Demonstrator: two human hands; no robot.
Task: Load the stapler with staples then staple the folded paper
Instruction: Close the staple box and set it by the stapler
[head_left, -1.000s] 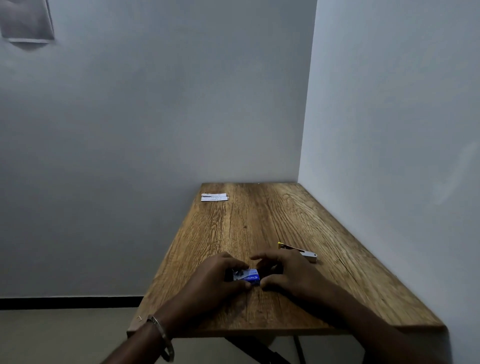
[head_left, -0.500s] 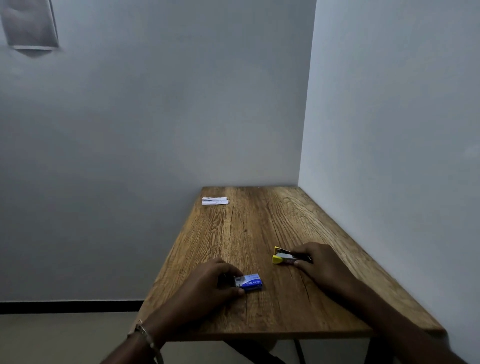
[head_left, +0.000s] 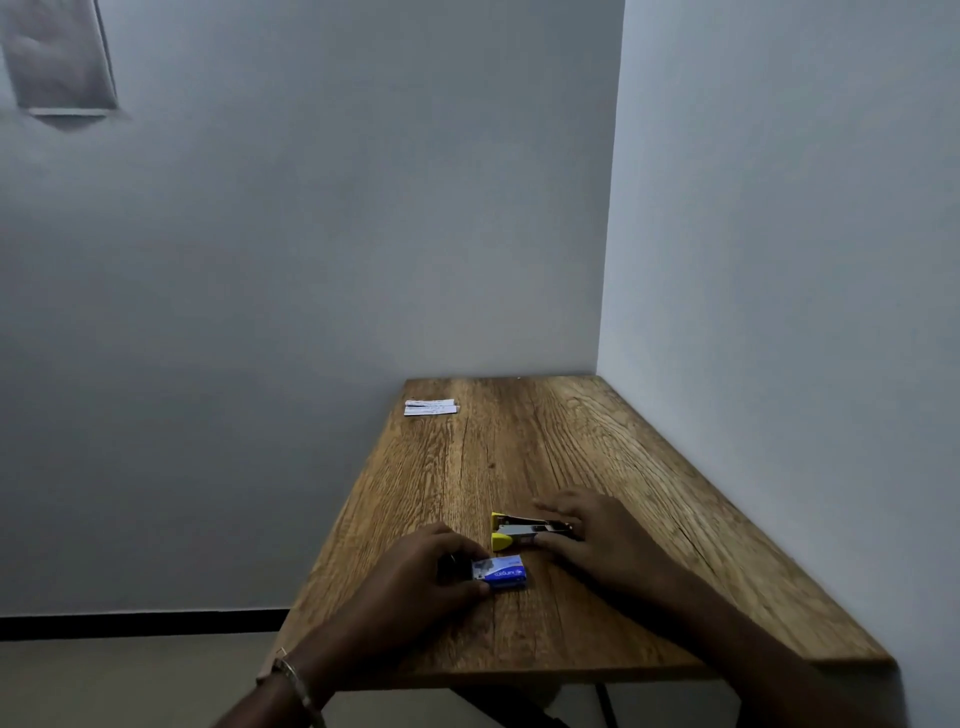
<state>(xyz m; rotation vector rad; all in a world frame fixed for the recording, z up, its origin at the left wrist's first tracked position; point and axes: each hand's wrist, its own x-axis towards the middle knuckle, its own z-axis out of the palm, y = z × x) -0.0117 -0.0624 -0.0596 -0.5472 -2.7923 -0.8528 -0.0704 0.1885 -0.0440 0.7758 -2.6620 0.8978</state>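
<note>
both hands on the table, one at the stapler, one at the staple box

the right hand (head_left: 597, 530) is curling its fingers and thumb round the rear of the stapler (head_left: 524, 531), which is lying near the table's middle with its long axis running left to right, yellow nose pointing left and its top sitting apart from the base. the left hand (head_left: 415, 577) is pinching the left end of the blue staple box (head_left: 501, 571), lying just in front of the stapler, apart from it. the folded paper (head_left: 431, 407) is sitting well apart at the far left corner of the wooden table (head_left: 519, 457), by the edge. bare wood is lying between. the wall is hugging the right edge. the stapler's rear is hidden under the fingers.
</note>
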